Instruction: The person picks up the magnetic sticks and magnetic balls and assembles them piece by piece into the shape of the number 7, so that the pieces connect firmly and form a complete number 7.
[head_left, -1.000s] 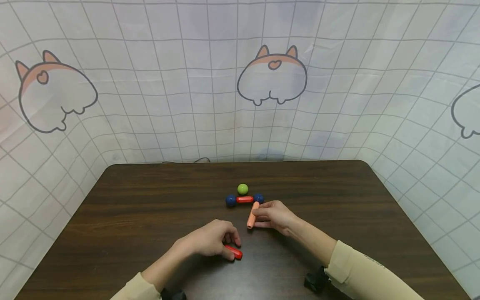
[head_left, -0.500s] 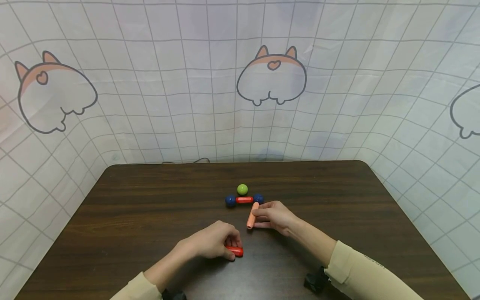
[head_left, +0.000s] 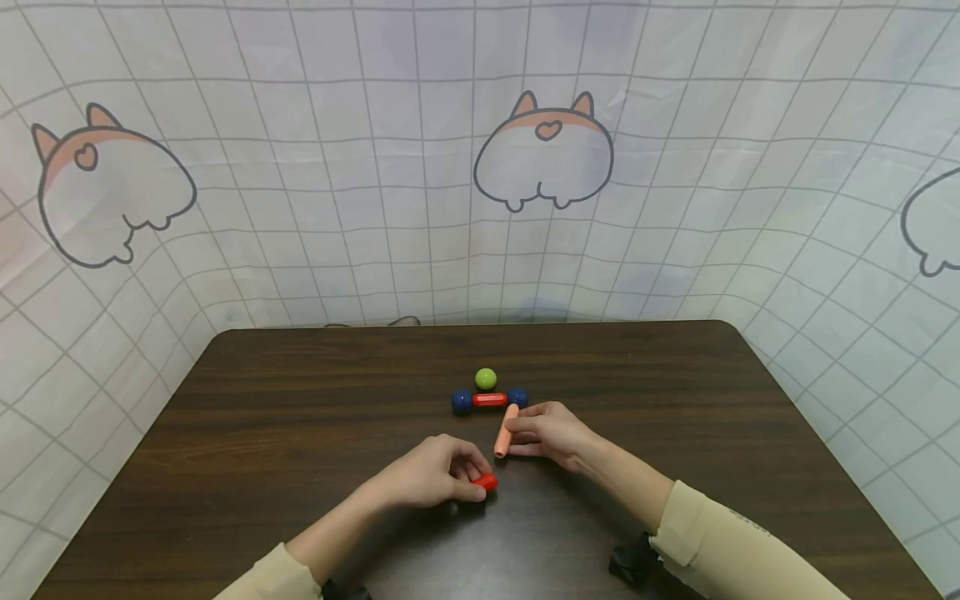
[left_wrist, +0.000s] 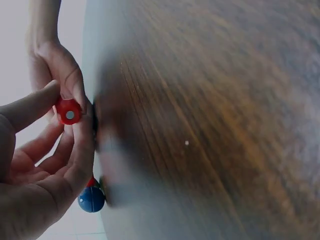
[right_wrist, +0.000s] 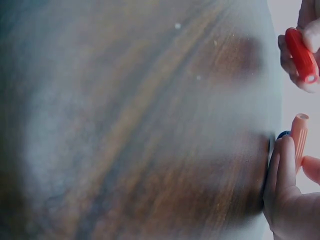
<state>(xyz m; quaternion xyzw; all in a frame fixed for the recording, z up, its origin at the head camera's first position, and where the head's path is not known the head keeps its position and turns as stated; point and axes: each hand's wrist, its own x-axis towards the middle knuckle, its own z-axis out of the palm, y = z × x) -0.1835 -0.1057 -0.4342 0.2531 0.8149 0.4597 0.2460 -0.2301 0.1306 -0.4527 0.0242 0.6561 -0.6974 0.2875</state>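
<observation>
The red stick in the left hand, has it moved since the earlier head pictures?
Yes. In the head view, the red stick in the left hand has moved forward and slightly rightward, nearer to the unmoved green ball.

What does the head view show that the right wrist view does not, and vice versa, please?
Only the head view shows the green ball, the lying red rod and the sleeves. Only the right wrist view shows a pale dot on the end of the held red rod. Both show the left hand holding that rod, the right hand pinching the orange rod, a blue ball and the table.
</observation>
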